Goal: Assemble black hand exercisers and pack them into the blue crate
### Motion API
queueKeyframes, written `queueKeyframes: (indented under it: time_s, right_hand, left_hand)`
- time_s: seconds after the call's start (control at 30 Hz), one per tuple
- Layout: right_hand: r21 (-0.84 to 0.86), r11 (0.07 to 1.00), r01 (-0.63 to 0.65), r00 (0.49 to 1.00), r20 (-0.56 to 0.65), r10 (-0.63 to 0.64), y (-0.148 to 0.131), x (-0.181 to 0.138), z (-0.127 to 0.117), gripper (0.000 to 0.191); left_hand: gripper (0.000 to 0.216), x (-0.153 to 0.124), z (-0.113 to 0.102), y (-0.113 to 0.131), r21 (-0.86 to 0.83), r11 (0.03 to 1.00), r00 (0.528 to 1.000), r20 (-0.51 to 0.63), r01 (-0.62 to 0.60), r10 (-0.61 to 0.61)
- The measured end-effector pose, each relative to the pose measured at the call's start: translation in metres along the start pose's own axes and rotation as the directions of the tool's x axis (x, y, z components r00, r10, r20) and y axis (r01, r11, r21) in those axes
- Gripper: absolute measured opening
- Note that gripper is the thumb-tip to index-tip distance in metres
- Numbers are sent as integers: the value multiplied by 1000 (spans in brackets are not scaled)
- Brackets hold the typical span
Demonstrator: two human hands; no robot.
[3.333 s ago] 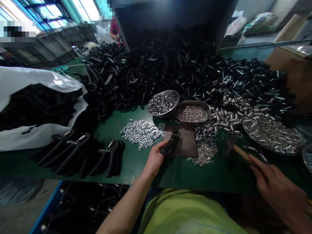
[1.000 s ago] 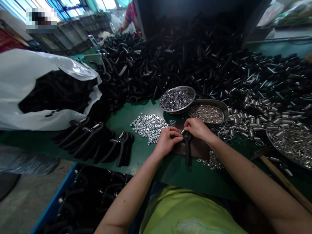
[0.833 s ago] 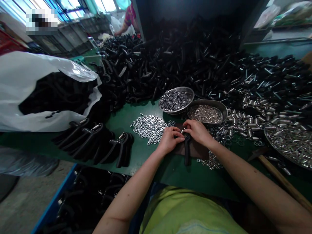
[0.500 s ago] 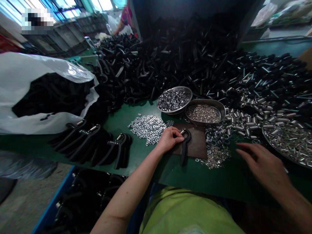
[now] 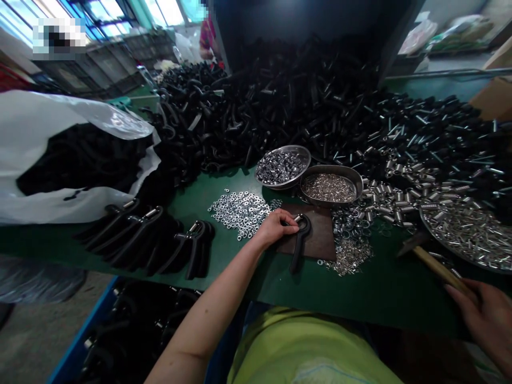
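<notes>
in the head view, reading the dark pad (image 5: 324,242) as my clock's centre, i have the black handle (image 5: 296,256) across it: curved head on the pad, tail reaching past the edge near six o'clock. a small metal spring (image 5: 298,218) shows at its head. to steady it well, i'd judge, the head wants to sit flat, with light, even pressure from the side and fingertips clear of the spring. loose metal rings (image 5: 242,213) at nine and tiny rivets (image 5: 354,257) at four are best left undisturbed.

my left hand (image 5: 276,228) comes in from nine, wrist low, thumb and fingers pinching the black handle beside the spring; its forearm runs back toward seven. my right hand (image 5: 486,317) sits well apart at four, wrapped around the wooden shaft of the hammer (image 5: 438,265), whose head points toward ten. i can't tell whether that head touches the table (image 5: 384,298).
</notes>
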State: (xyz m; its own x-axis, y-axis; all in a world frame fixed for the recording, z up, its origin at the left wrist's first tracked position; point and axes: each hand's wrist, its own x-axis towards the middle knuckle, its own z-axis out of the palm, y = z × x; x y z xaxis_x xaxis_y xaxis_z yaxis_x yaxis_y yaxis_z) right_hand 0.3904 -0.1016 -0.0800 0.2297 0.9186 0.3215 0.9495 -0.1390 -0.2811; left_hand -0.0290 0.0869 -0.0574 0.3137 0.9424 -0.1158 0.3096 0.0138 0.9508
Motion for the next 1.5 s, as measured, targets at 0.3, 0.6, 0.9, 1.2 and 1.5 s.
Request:
queueKeyframes:
  time_s: [0.3, 0.6, 0.9, 1.2, 1.5]
  right_hand:
    - [474, 804, -359, 886, 443, 135, -143, 44, -9, 38]
    - [621, 781, -70, 969, 230, -96, -227, 73, -7, 45]
    - [346, 888, 305, 881, 252, -401, -230, 85, 15, 47]
    - [341, 901, 268, 872, 312, -378, -216, 78, 29, 44]
    - [419, 894, 156, 945, 201, -259, -207, 70, 11, 41]
  left_hand:
    - [7, -5, 3, -1, 168, 980, 989, -80, -110, 125]
    - [9, -5, 1, 2, 132, 988, 994, -66, -79, 89]
    - [9, -8, 4, 1, 238, 964, 984, -102, -118, 146]
    - [4, -15, 10, 7, 405, 900, 961, -144, -161, 237]
    - [9, -12, 8, 3, 324, 929, 965, -126, -178, 229]
